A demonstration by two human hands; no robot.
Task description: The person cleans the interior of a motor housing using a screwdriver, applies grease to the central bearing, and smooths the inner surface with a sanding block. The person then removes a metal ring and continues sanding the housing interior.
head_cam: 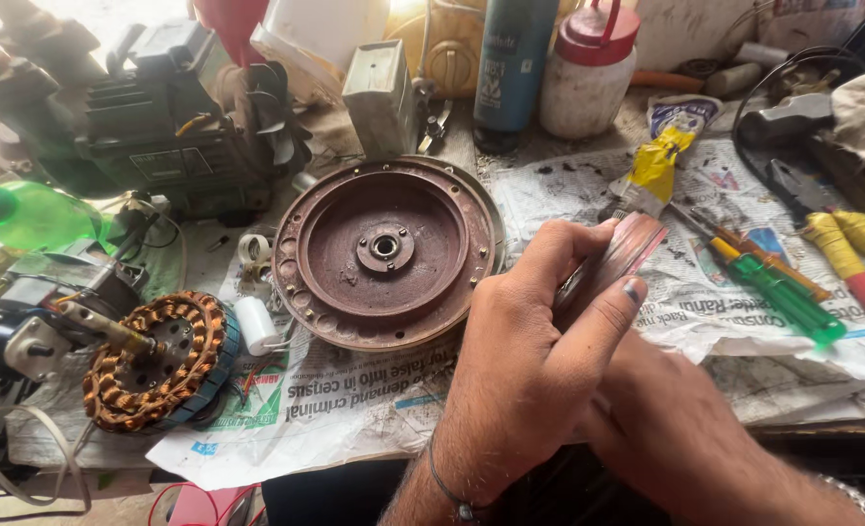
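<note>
On a cluttered bench over newspaper (354, 399) — both hands on a reddish disc (615, 255).

Left hand (525, 356) wraps the disc from the near side, thumb up along its edge, fingers closed over the top; disc held on edge, raised just above the paper. Right hand (671, 429) sits below and behind the left, mostly hidden — its grip cannot be told. Just left of the hands lies a round rusty cover (386, 251), flat, hub up. Farther left, a copper-wound stator (160, 360) with a white capacitor (255, 324) beside it. Right of the disc: green screwdriver (778, 289), pliers (836, 229).
</note>
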